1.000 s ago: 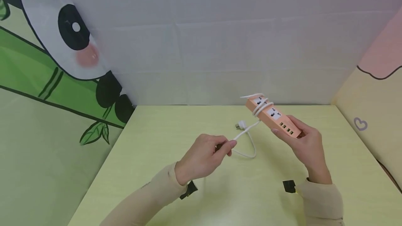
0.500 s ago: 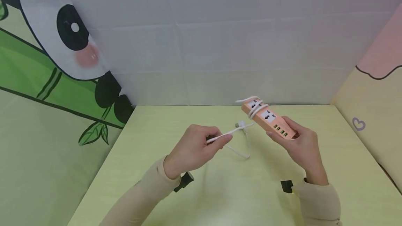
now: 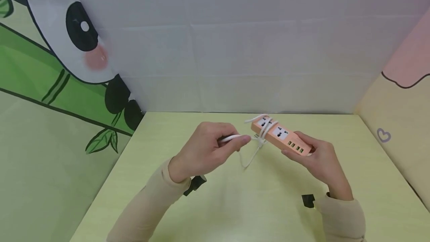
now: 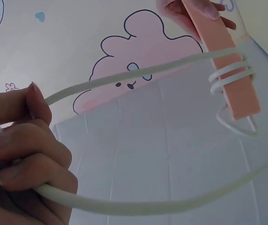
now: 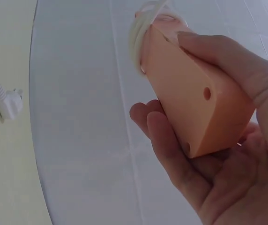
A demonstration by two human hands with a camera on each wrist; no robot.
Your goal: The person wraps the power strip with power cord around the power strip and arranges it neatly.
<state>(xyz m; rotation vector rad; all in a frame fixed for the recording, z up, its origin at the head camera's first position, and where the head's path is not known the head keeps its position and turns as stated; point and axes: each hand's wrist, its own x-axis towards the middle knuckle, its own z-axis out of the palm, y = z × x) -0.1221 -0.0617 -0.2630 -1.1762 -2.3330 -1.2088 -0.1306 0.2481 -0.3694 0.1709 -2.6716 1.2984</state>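
Note:
My right hand (image 3: 319, 159) grips one end of an orange power strip (image 3: 280, 133) above the table, its socket face and USB ports showing in the head view. White cord (image 4: 231, 71) is wound in several turns around the strip's far end. My left hand (image 3: 208, 151), to the left of the strip, pinches the cord between thumb and forefinger. In the left wrist view, a lower stretch of cord (image 4: 138, 207) passes under that hand's curled fingers. The white plug (image 5: 10, 104) appears below the strip, over the table, in the right wrist view.
The pale yellow table (image 3: 228, 212) extends beneath both hands. A light grey backdrop (image 3: 235, 59) rises at its back edge, and printed cartoon panels (image 3: 67, 122) stand on the left and right. Dark wrist-camera pieces (image 3: 195, 185) stick out by the sleeves.
The power strip has come down and left with my right hand. My left hand has shifted left and up, still holding the cord. The trailing cord loop near the plug has drawn in.

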